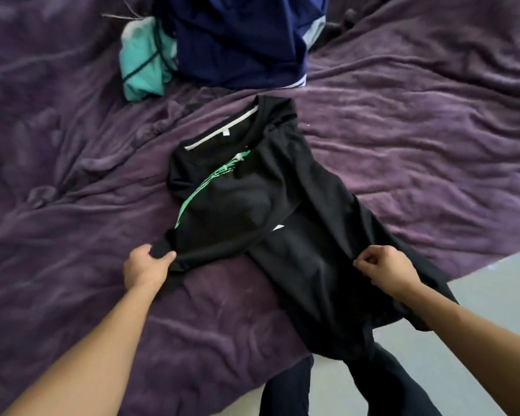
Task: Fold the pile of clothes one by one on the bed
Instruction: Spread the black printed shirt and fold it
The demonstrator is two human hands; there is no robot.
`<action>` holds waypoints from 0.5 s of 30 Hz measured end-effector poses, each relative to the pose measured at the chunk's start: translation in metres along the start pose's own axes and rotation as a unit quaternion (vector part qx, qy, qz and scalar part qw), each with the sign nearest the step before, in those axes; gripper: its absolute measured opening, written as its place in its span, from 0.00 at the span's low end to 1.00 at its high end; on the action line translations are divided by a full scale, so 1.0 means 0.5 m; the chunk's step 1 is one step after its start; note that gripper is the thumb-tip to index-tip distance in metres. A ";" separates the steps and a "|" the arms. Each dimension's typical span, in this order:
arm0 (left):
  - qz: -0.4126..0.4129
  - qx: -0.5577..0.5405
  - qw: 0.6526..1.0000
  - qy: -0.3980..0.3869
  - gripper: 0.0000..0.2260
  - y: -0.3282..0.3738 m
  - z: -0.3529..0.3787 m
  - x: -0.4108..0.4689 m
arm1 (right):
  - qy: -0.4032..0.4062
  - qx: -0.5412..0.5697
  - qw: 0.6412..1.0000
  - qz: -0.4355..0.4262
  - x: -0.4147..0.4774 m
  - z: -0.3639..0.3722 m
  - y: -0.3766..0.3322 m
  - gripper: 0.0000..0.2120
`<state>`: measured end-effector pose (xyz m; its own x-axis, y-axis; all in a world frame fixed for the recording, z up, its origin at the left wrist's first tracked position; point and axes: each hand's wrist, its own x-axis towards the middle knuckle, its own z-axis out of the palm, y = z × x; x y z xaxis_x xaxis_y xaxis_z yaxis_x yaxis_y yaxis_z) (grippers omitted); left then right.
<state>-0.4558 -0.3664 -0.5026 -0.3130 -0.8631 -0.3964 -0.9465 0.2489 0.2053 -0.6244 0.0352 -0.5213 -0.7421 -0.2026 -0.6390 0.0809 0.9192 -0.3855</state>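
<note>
A black T-shirt (252, 193) with a green print and a white neck tape lies partly folded on the purple bedspread (418, 139), collar pointing away from me. Its lower part hangs over the bed's near edge. My left hand (146, 267) grips a bunched fold at the shirt's left side. My right hand (385, 267) pinches the fabric along the right edge. A pile of clothes sits at the far side: a navy garment (240, 40) and a teal garment (141, 64).
The bedspread is rumpled all over. A grey floor (493, 301) shows at the lower right beyond the bed's edge. My legs in dark trousers (291, 388) stand against the bed at the bottom.
</note>
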 end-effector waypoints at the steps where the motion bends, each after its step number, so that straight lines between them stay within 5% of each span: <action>1: 0.052 -0.014 0.997 0.053 0.15 0.016 -0.014 -0.015 | -0.009 0.027 1.000 0.002 0.003 -0.001 -0.001 0.07; 4: 0.264 -0.027 0.953 0.144 0.09 0.092 -0.053 -0.086 | -0.014 0.129 0.991 0.020 0.007 -0.018 -0.002 0.06; 9: 0.492 0.033 0.865 0.098 0.09 0.255 -0.024 -0.312 | -0.015 0.216 0.975 0.059 0.022 -0.093 0.018 0.06; 12: 0.516 0.092 0.852 0.015 0.08 0.332 0.073 -0.457 | -0.009 0.204 0.978 0.045 0.038 -0.157 0.046 0.06; 15: 0.433 0.125 0.866 -0.217 0.17 0.363 0.177 -0.569 | 0.022 0.121 0.992 0.003 0.046 -0.216 0.097 0.06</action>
<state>-0.5457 -0.0365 -0.4317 -0.8625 -0.0732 -0.5008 -0.3132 0.8544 0.4147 -0.7094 0.1117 -0.4828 -0.7690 -0.1768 -0.6143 0.2392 0.8116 -0.5331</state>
